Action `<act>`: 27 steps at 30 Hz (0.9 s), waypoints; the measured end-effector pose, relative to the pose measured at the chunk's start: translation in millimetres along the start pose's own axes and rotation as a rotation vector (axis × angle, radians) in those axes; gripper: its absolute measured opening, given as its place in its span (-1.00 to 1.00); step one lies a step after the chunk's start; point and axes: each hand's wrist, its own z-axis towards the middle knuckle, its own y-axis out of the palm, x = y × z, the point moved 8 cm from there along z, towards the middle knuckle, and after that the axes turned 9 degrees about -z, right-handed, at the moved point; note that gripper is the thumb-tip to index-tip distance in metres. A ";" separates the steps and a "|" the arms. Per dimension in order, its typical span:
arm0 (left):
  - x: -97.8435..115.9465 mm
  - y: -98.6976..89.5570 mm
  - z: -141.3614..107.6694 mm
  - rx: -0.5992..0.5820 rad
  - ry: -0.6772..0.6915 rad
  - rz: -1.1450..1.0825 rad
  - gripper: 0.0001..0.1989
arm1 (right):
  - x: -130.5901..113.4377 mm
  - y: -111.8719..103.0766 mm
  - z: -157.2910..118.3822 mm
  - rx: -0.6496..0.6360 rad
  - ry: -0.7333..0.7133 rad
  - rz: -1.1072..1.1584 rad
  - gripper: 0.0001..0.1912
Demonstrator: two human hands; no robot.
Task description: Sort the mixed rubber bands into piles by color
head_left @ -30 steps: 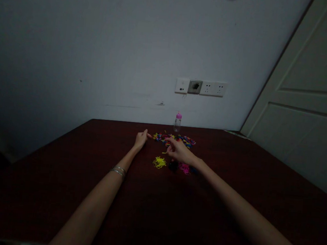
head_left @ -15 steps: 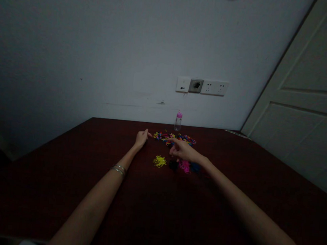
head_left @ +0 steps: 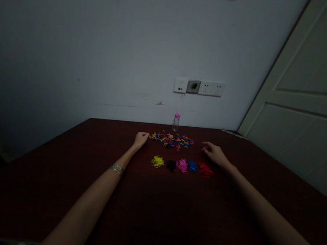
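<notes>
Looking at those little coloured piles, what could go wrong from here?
The black pile, pink pile and blue pile sit close together, so a brush of the right hand might mix them. Black pieces could be overlooked against the dark table. The bottle behind the mixed pile might get knocked over.

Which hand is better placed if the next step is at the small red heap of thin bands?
Probably the right hand: it is just beyond the small red heap. The left hand is farther off, by the left end of the multicoloured heap of mixed thin bands.
</notes>
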 end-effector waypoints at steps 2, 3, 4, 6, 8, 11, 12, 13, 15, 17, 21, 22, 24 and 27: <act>2.2 1.7 0.6 -0.017 0.021 0.022 -0.66 | 14.1 -0.8 -8.6 0.018 0.020 -0.035 -0.64; 2.8 2.4 1.2 -0.023 0.030 0.030 -0.66 | 19.6 -1.4 -12.4 0.025 0.029 -0.051 -0.64; 3.0 3.0 2.0 -0.027 0.033 0.035 -0.67 | 24.1 -1.9 -15.9 0.030 0.035 -0.063 -0.64; 2.0 3.6 3.7 -0.030 0.024 0.042 -0.69 | 29.8 -1.4 -22.2 0.027 0.035 -0.072 -0.62; -0.1 4.3 5.7 -0.040 0.002 0.048 -0.72 | 30.5 0.0 -27.5 0.027 0.008 -0.081 -0.63; -1.1 7.5 8.6 -0.094 -0.006 0.067 -0.78 | 27.0 1.5 -33.1 0.049 -0.033 -0.127 -0.66; -0.2 9.9 9.3 -0.128 0.004 0.077 -0.79 | 25.9 1.8 -34.2 0.055 -0.038 -0.142 -0.66; 1.8 12.9 9.6 -0.166 0.022 0.092 -0.79 | 25.0 2.1 -34.9 0.059 -0.039 -0.152 -0.66; 9.9 20.6 8.3 -0.248 0.086 0.146 -0.77 | 23.7 2.3 -35.4 0.062 -0.038 -0.163 -0.66; 23.2 30.7 3.4 -0.327 0.174 0.239 -0.74 | 23.3 2.5 -35.3 0.058 -0.036 -0.168 -0.65; 54.9 55.0 -15.6 -0.471 0.326 0.448 -0.72 | 25.1 2.8 -35.4 0.060 -0.030 -0.165 -0.64; 62.7 61.7 -21.5 -0.509 0.364 0.482 -0.73 | 25.4 3.0 -35.5 0.061 -0.032 -0.164 -0.63; 74.2 74.0 -31.5 -0.574 0.425 0.547 -0.75 | 25.6 3.6 -35.9 0.055 -0.037 -0.169 -0.62; 83.7 88.2 -39.6 -0.624 0.502 0.610 -0.77 | 25.2 3.9 -36.6 0.040 -0.034 -0.177 -0.62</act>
